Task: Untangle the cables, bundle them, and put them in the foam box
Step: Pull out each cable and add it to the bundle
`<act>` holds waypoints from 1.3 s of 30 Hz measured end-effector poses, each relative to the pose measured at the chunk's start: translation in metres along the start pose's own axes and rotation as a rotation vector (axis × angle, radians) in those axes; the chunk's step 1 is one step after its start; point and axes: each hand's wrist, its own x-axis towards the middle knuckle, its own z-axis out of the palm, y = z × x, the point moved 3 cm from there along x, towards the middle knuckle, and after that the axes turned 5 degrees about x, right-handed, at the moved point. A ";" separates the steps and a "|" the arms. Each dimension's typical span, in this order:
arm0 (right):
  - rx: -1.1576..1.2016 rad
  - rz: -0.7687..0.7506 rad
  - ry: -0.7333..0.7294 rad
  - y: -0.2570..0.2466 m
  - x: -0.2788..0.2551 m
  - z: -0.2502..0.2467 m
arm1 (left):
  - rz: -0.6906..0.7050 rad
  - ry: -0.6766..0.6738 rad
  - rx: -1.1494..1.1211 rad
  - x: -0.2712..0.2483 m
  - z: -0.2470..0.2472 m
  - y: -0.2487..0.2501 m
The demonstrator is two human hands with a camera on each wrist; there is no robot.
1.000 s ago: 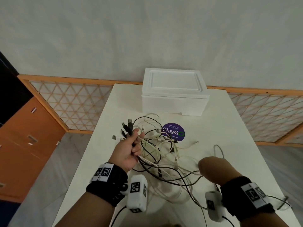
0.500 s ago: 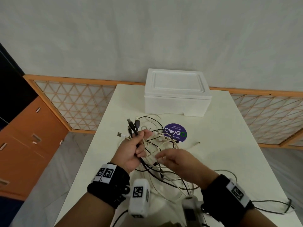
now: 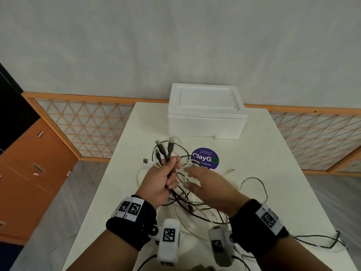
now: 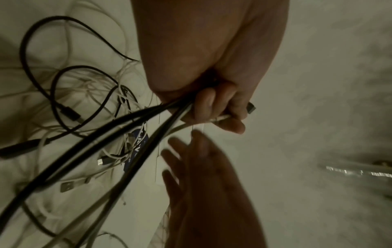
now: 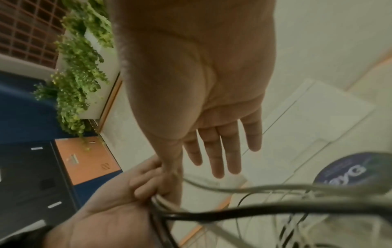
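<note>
The left hand [image 3: 161, 184] is a tight grip on a bunch of cables [image 3: 176, 192], fingers curled round black and white strands alike. Above that grip several USB plugs [image 3: 165, 148] stick up; below it the strands fall away into a loose tangle on the white counter [image 3: 273, 173]. Just beside the grip, on its inner side, the right hand [image 3: 210, 187] hovers with fingers straight and spread, holding nothing; whether its thumb touches a strand I cannot tell. Beyond the grip lies a round purple sticker [image 3: 205, 158], partly under the tangle. Farther past it stands the foam box [image 3: 207, 114], lid on, well apart from the grip.
</note>
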 end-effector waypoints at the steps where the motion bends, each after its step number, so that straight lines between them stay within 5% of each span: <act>1: 0.064 -0.018 -0.002 -0.008 0.003 0.004 | 0.000 -0.003 0.047 -0.003 0.002 -0.002; 5: 0.042 -0.134 0.007 -0.014 0.005 0.009 | -0.002 0.024 0.065 -0.006 -0.005 0.003; 10: -0.297 -0.026 -0.326 0.015 -0.016 0.021 | -0.001 0.153 -0.049 -0.003 -0.032 0.020; 16: -0.280 0.046 -0.315 0.033 -0.027 0.006 | 0.012 0.157 -0.009 -0.003 -0.029 0.014; 22: -0.154 0.015 -0.067 0.020 -0.028 -0.008 | 0.026 0.126 -0.027 -0.004 -0.021 0.005; 27: -0.145 -0.004 -0.050 0.009 -0.027 -0.005 | 0.040 0.079 -0.060 -0.007 -0.015 0.005; 32: -0.168 0.083 -0.063 0.024 -0.037 -0.016 | 0.056 0.198 -0.123 -0.006 -0.046 0.016; 39: -0.144 0.238 0.170 0.067 -0.075 -0.085 | 0.053 0.224 -0.253 -0.029 -0.083 0.028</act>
